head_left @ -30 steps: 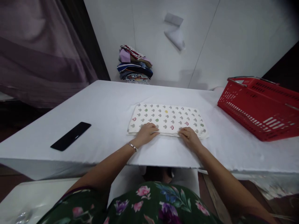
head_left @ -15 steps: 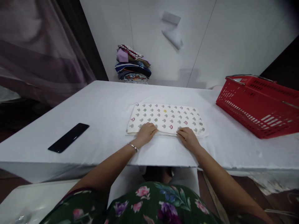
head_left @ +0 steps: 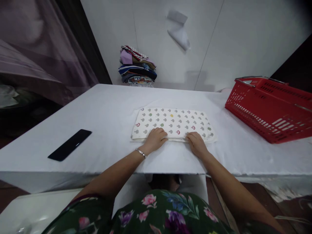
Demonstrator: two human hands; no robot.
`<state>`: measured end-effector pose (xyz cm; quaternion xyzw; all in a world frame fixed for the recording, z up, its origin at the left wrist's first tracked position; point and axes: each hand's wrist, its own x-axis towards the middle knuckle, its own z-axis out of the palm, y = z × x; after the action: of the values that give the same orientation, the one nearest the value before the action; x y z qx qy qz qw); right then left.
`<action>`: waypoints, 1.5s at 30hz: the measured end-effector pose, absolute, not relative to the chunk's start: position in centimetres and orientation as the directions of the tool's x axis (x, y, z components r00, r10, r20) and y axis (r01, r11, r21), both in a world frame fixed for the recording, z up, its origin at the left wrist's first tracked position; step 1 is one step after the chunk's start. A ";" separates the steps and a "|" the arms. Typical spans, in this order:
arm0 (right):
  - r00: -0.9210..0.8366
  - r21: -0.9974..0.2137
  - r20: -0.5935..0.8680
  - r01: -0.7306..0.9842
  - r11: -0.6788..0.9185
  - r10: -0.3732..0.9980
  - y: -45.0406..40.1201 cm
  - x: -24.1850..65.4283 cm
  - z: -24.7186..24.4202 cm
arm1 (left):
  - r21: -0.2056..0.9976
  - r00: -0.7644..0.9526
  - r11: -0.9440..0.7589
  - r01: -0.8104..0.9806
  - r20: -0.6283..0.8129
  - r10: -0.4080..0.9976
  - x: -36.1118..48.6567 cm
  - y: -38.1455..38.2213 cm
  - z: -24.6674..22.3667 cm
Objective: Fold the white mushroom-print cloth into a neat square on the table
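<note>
A white cloth (head_left: 170, 122), printed with mushrooms in grey, red, green and yellow, lies folded into a long rectangle on the table. My left hand (head_left: 156, 139) is at its near edge, left of the middle, fingers on top and thumb at the edge, closed on the cloth. My right hand (head_left: 196, 143) grips the same edge farther right, its fingertips bent over the fabric. Between the hands, the folded layers show as thin lines along the edge.
The table (head_left: 109, 107) has a white cover. On its left lies a flat black slab like a phone (head_left: 70, 145). A red plastic basket (head_left: 270, 110) stands at the right. Beyond the far edge rises a pile of folded clothes (head_left: 138, 66) against the white wall.
My left hand has slid slightly right along the cloth's near edge. The right hand has barely moved, and the edge between them lies straighter.
</note>
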<state>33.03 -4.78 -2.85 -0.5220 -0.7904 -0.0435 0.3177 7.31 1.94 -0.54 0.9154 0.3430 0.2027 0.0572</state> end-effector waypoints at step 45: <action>-0.250 -0.184 0.552 0.894 0.408 0.796 -4.6 32.7 -2.8 | -0.021 0.783 -0.840 0.542 0.374 0.497 11.5 -0.1 -0.7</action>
<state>32.72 -4.61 -2.75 -0.5375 -0.7860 -0.0839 0.2937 11.53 -0.08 -0.73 0.9421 0.2757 0.1799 -0.0637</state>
